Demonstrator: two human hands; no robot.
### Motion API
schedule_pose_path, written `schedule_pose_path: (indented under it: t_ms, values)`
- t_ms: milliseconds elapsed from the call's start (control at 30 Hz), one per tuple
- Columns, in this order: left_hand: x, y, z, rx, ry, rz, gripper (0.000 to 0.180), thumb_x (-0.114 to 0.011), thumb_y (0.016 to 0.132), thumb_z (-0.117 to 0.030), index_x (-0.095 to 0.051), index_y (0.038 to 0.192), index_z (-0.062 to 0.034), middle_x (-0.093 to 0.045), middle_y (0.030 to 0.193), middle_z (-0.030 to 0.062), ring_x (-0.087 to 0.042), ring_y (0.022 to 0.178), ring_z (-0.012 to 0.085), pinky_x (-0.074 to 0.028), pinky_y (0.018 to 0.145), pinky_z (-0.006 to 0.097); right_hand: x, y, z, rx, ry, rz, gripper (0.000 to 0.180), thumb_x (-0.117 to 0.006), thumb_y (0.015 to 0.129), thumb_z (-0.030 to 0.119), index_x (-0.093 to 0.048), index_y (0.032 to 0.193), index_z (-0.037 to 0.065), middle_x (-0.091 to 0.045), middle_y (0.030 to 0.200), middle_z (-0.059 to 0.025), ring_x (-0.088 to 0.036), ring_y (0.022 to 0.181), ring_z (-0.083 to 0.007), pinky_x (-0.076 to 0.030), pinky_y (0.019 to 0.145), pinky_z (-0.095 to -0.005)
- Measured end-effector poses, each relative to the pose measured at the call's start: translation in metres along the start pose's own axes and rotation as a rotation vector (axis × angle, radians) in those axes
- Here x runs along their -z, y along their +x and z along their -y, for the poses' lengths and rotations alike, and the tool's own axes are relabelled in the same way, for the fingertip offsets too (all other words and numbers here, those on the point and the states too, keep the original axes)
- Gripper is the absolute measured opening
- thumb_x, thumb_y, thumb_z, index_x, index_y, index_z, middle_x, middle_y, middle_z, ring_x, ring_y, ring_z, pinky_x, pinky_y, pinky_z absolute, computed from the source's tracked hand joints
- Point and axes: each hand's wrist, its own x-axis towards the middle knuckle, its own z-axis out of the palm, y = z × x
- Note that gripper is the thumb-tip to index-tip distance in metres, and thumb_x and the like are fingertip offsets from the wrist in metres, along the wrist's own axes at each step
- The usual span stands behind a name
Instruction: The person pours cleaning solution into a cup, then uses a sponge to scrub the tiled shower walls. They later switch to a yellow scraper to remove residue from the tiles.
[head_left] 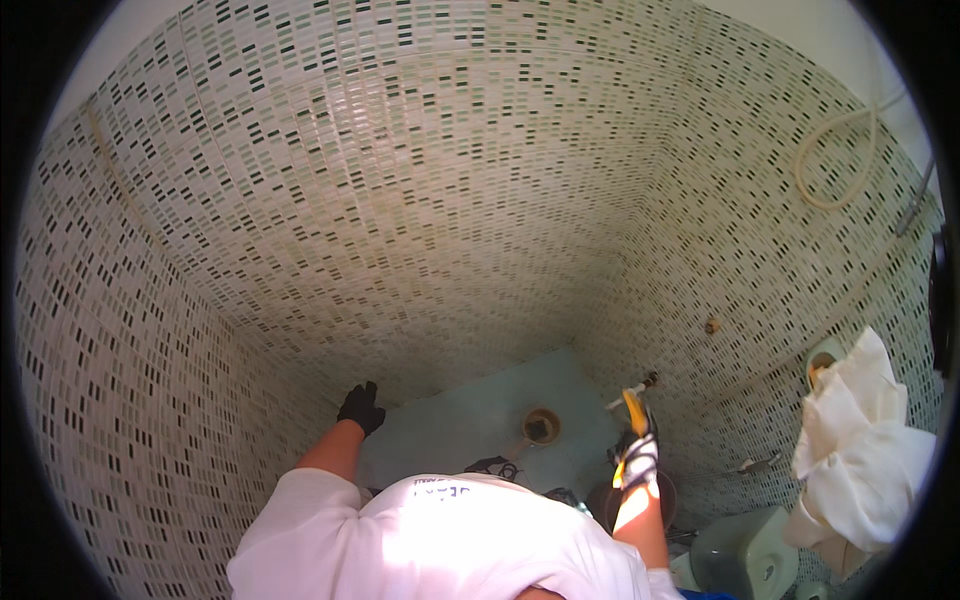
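Note:
My left hand [361, 407], in a black glove, rests with fingers spread against the mosaic tile wall [400, 200] just above the pale green floor [470, 420]. In a black and white glove, my right hand [637, 452] is closed on a yellow-handled tool [634, 408] whose tip points at a small pipe fitting [648, 380] low on the right wall. An open round drain hole [541, 426] sits in the floor between my hands. My white shirt [440, 540] hides the near floor.
A white cloth [855, 460] hangs at the right. A coiled pale hose [835, 160] hangs high on the right wall. A grey-green ceramic piece [745, 550] lies at the lower right. A small round fitting [712, 326] sticks out of the right wall.

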Motion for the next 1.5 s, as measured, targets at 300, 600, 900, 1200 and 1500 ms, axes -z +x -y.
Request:
schedule_pose_path:
  t_ms: [300, 600, 900, 1200, 1500]
  values:
    - [-0.043, -0.015, 0.105, 0.229, -0.164, -0.103, 0.071, -0.062, 0.076, -0.028, -0.031, 0.136, -0.0083, -0.038, 0.132, 0.0236, -0.035, 0.126, 0.0364, -0.034, 0.102, 0.041, -0.29, -0.03, 0.254, 0.578, -0.153, 0.555, 0.057, -0.051, 0.086, 0.011, -0.033, 0.14, 0.014, -0.054, 0.096, -0.0005, -0.04, 0.058, -0.0058, -0.038, 0.05, -0.0207]
    - [-0.122, -0.085, 0.128, 0.596, -0.367, -0.155, 0.071, -0.063, 0.074, -0.027, -0.034, 0.135, -0.0061, -0.039, 0.132, 0.0239, -0.036, 0.126, 0.0373, -0.034, 0.102, 0.04, -0.419, -0.004, 0.345, 0.827, 0.059, 0.79, 0.056, -0.052, 0.092, 0.031, -0.032, 0.139, 0.007, -0.061, 0.091, -0.0119, -0.05, 0.064, -0.0133, -0.043, 0.052, -0.0255]
    - [-0.143, -0.152, 0.117, 0.885, -0.493, -0.087, 0.073, -0.062, 0.071, -0.024, -0.034, 0.135, -0.0055, -0.041, 0.129, 0.0275, -0.04, 0.122, 0.0383, -0.036, 0.101, 0.039, -0.459, -0.002, 0.35, 0.933, 0.219, 0.84, 0.056, -0.056, 0.091, 0.028, -0.034, 0.139, 0.01, -0.047, 0.071, 0.0021, -0.041, 0.059, -0.0052, -0.036, 0.044, -0.0209]
    - [-0.141, -0.138, 0.153, 0.886, -0.429, -0.118, 0.075, -0.062, 0.071, -0.025, -0.031, 0.137, -0.007, -0.043, 0.124, 0.0268, -0.043, 0.117, 0.0391, -0.04, 0.096, 0.041, -0.447, -0.028, 0.347, 0.624, 0.313, 0.887, 0.043, -0.057, 0.09, 0.026, -0.046, 0.129, 0.01, -0.044, 0.064, 0.0032, -0.042, 0.054, -0.0042, -0.034, 0.042, -0.0203]
    - [-0.111, -0.107, 0.176, 0.83, -0.38, -0.138, 0.074, -0.064, 0.069, -0.024, -0.036, 0.134, -0.0032, -0.043, 0.128, 0.0282, -0.046, 0.117, 0.0372, -0.04, 0.098, 0.039, -0.452, -0.029, 0.345, 0.699, 0.403, 0.781, 0.03, -0.057, 0.09, 0.023, -0.054, 0.115, 0.005, -0.046, 0.065, 0.0045, -0.042, 0.053, -0.0037, -0.031, 0.043, -0.0193]
